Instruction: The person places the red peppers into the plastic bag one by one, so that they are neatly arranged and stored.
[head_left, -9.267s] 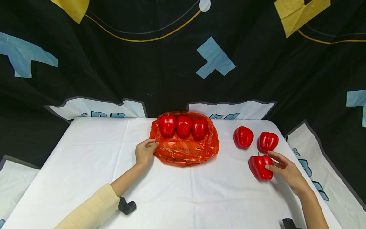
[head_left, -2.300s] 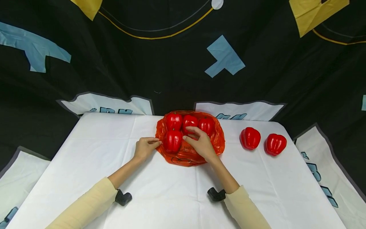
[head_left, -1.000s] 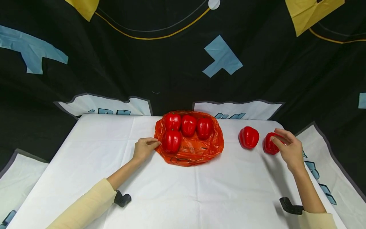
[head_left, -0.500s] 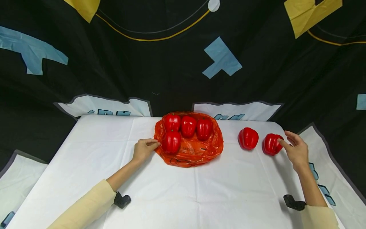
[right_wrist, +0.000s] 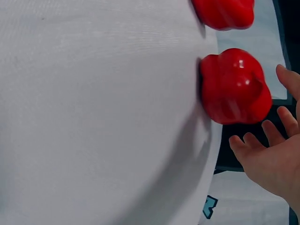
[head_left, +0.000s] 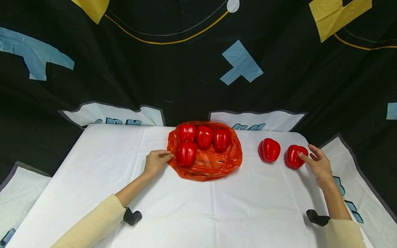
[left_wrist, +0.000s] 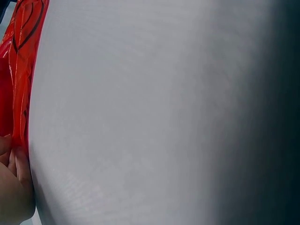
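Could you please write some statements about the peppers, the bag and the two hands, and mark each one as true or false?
1. Four red peppers are in the orange bag. True.
2. Three peppers lie outside the bag. False: only two loose peppers lie on the white table.
3. The left hand holds the edge of the bag. True.
4. The right hand is beside the loose pepper farthest right in the head view. True.
5. The fingers of the right hand are closed tightly around a pepper. False: they are open and spread.
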Available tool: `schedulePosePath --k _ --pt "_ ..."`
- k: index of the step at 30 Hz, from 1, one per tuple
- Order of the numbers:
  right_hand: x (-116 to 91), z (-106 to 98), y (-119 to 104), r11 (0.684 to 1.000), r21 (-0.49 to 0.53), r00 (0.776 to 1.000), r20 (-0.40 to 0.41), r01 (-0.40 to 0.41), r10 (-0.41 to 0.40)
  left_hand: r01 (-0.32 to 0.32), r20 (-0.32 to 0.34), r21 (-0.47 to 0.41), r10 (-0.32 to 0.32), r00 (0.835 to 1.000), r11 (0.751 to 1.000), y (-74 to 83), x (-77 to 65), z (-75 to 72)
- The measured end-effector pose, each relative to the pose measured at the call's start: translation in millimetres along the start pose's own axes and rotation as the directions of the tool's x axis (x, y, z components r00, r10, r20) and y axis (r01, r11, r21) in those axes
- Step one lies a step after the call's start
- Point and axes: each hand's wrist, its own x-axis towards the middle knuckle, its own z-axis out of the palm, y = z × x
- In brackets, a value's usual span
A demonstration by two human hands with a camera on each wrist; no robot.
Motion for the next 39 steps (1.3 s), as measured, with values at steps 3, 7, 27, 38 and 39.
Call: schedulePosePath --k 3,7,27,38,39 --pt "1.7 1.7 2.4 1.000 0.029 1.000 0.011 -0.010 0.010 -0.001 -0.003 0.005 0.001 1.000 1.000 0.3 0.1 -0.1" --pt "2.4 4.8 2.9 0.998 0.052 0.999 0.019 -0.028 0.028 0.001 0.000 0.005 -0.001 1.000 1.000 0.4 -0.1 0.1" --pt "4.2 9.9 5.2 1.000 -0.007 0.999 0.028 -0.016 0.016 -0.015 0.000 0.000 0.015 1.000 1.000 -0.9 1.0 0.6" --pt "5.7 8.4 6.0 0.999 0.008 0.998 0.046 -0.039 0.039 -0.016 -0.003 0.020 0.016 1.000 1.000 0.5 0.6 0.7" --pt "5.1 8.3 5.6 0.999 0.008 0.998 0.046 -0.034 0.033 -0.015 -0.001 0.020 0.015 1.000 1.000 0.4 0.4 0.8"
